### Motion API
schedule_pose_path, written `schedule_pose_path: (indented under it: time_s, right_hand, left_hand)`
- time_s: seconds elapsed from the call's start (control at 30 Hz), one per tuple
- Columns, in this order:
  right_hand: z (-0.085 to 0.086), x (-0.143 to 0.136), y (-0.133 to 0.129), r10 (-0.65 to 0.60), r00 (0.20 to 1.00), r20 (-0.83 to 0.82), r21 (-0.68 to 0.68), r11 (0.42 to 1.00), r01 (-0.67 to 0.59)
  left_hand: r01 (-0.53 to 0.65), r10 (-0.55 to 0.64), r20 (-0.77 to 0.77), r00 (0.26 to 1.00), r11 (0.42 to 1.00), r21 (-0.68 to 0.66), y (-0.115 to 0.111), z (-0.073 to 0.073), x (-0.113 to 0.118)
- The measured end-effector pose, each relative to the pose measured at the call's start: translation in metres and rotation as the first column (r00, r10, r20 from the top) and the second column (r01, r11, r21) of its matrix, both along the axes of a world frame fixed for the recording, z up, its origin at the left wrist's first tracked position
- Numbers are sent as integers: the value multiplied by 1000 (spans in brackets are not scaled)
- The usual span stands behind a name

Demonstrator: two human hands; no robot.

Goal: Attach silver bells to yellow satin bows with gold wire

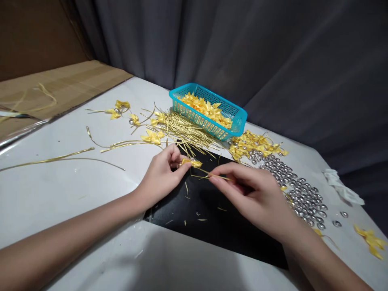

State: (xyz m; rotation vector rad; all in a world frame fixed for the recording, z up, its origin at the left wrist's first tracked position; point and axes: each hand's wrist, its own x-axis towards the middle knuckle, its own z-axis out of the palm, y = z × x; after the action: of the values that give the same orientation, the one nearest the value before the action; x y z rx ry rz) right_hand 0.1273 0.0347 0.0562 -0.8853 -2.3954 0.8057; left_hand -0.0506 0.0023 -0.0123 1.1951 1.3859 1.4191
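Observation:
My left hand (165, 169) pinches a small yellow ribbon flower (196, 163) with a silver bead on it, above the black mat (194, 210). To its right, my right hand (254, 190) closes its thumb and forefinger on a thin golden wire (203, 172) that runs out from the flower. Scraps of gold thread lie on the mat below both hands. Just beyond the mat is a pile of golden wires (188, 129), beside a turquoise basket (242, 121) holding yellow ribbon flowers (206, 109).
Silver beads (303, 194) spread at the right, near finished-looking yellow flowers (251, 143). More flowers (151, 136) and loose wires (60, 158) lie at the left. Cardboard (66, 85) covers the far left; a grey curtain (273, 60) hangs behind the white table (106, 182).

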Motion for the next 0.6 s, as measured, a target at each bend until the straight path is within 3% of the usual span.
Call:
schedule_pose_path:
  time_s: [0.1,0.3,0.43,0.6]
  right_hand:
    - [3,3,-3,112,992,64,227,966,-124]
    - [-1,-1,-4,200,980,26,283,938,-199]
    - [-9,-6,-1,111,994,-24,248,963,-102]
    - [-23,-8,9,-123,990,-74,251,958,137]
  left_hand:
    - [61,-57,-142,988,998,26,-2,-1,0]
    - [320,-269,-396,878,945,67,-10,6,4]
    - [383,-323,-457,829,923,42,-16,8,9]
    - [387,-369,-296,881,922,2,-18,8,12]
